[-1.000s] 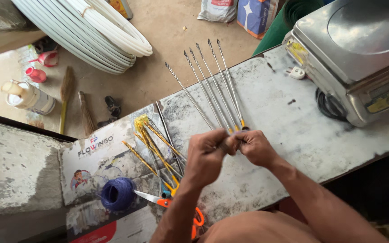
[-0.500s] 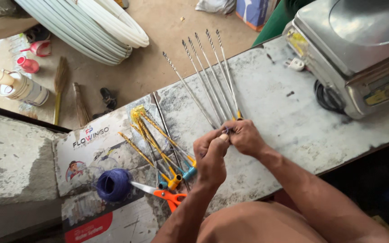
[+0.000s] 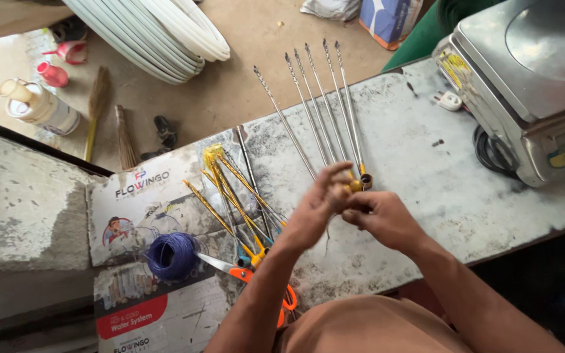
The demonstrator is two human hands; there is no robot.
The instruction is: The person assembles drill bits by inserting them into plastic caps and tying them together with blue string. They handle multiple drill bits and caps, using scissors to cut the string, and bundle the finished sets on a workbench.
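A fan of long, thin, silver metal skewers with twisted tips (image 3: 315, 111) lies on the grey, speckled stone tabletop (image 3: 420, 170), and their handle ends are gathered at the hands near the middle of the tabletop. The left hand (image 3: 312, 212) is closed over the bundled ends, its grip clenched on them; the right hand (image 3: 384, 219) is closed too, pinching the same ends from the other side, where small yellow caps (image 3: 359, 185) show.

For the binding to be done well, the ends are best kept pressed level and tight together, so that no skewer slips out of the fan while the fingers work round them. The spool of dark blue thread (image 3: 172, 256) and the orange-handled scissors (image 3: 256, 278) are kept within reach just to the left.

Against the picture half a second ago, the left hand is seen turned further over the ends, and the skewers are spread much as they were.
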